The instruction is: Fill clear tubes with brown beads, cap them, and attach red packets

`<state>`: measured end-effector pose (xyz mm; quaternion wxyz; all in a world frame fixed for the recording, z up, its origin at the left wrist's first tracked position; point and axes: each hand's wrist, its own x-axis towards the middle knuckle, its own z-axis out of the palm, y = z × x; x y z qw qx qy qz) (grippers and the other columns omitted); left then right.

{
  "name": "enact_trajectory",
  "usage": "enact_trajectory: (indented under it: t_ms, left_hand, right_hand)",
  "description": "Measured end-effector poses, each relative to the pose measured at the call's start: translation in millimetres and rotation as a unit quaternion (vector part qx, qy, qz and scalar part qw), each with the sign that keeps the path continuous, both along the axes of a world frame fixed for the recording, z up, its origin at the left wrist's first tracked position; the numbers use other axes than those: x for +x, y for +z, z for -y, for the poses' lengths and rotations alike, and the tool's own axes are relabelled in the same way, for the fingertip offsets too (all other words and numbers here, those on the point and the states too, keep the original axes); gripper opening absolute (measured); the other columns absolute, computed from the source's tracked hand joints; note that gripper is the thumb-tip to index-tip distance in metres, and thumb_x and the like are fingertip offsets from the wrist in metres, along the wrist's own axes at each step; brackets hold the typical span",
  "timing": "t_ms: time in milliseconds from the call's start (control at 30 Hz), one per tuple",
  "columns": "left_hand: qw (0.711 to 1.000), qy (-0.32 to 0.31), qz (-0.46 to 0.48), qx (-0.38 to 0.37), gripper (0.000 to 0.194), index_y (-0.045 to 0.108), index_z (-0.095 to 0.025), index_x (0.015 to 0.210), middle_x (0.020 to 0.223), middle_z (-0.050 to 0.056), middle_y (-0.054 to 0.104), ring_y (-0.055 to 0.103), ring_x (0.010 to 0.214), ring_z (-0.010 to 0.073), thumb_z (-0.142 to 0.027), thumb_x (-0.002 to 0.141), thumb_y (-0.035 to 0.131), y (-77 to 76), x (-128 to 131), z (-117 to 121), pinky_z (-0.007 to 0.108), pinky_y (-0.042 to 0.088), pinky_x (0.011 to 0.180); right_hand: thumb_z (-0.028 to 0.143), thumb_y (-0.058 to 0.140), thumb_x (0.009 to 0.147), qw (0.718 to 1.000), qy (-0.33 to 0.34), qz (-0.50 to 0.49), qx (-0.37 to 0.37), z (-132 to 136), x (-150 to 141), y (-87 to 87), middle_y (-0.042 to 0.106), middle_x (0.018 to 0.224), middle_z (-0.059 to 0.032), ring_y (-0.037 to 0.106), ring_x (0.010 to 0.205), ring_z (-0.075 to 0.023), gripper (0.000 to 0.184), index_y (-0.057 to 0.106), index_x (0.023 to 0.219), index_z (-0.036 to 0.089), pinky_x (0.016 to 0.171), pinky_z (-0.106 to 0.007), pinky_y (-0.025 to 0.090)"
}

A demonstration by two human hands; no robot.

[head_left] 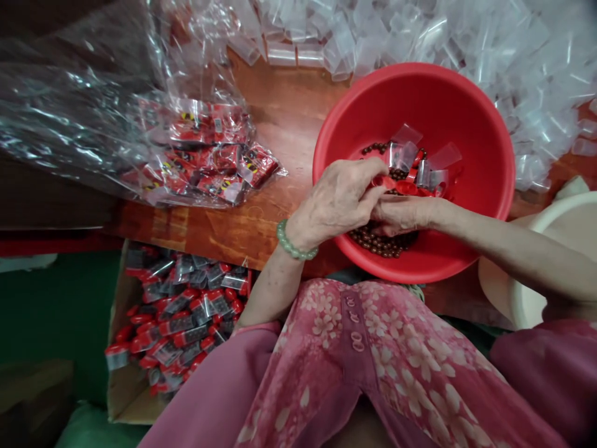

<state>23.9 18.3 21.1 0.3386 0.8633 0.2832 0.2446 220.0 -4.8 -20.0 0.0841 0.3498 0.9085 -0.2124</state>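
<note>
We've got both hands together over a round red plastic basin [450, 109], working on a small red plastic piece [389, 182] held above the middle of the basin. Fingers hide part of it, so we can't confirm its exact shape.

Left hand [333, 202]: arm comes in from lower left, wrist bent, fingers curled over the top. It looks clenched on the red piece, pinched near the fingertips. Right hand [401, 213]: arm reaches across from the right, nearly level, with fingers low against the piece. We can't tell whether it's grasping or just backing it up. A pale green bead bracelet [293, 244] sits on the left wrist.

Inside the basin are loose glossy brown round beads [377, 242], small clear plastic sleeves [405, 155] and more red parts [422, 180]. The basin stands on a reddish-brown wooden tabletop [284, 106].

Around it: a crinkled clear plastic bag [88, 106] with red-and-clear packets [209, 143] upper left, a heap of clear plastic tubes [466, 37] along the top, an open cardboard box [124, 386] of red-capped clear packs [177, 317] lower left, and a cream plastic tub [550, 261] at right.
</note>
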Motion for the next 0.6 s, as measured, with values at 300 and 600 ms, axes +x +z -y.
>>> enact_trajectory:
  t_ms: [300, 600]
  left_hand:
    - [0.988, 0.075, -0.129, 0.047, 0.026, 0.066, -0.009, 0.11, 0.102, 0.017, 0.072, 0.07, 0.105, 0.0307, -0.021, 0.099, 0.045, -12.2, 15, 8, 0.042, 0.05, 0.098]
    - [0.991, -0.03, 0.098, -0.089, 0.051, 0.051, -0.014, 0.145, 0.147, 0.016, 0.061, 0.06, 0.136, 0.0254, -0.045, 0.107, 0.039, -11.5, -9, 12, 0.041, 0.047, 0.117]
  right_hand:
    - [0.036, 0.074, 0.089, 0.925, -0.129, -0.215, -0.285, 17, 10, 38.8, 0.076, 0.103, -0.0026, 0.067, 0.089, -0.0164, 0.04, 0.073, 0.125, 0.018, 0.083, -0.031, 0.056]
    - [0.041, 0.086, 0.081, 0.859, -0.196, -0.367, -0.298, 30, 28, 50.9, 0.073, 0.097, -0.0017, 0.062, 0.078, -0.0107, 0.05, 0.075, 0.123, 0.018, 0.075, -0.023, 0.053]
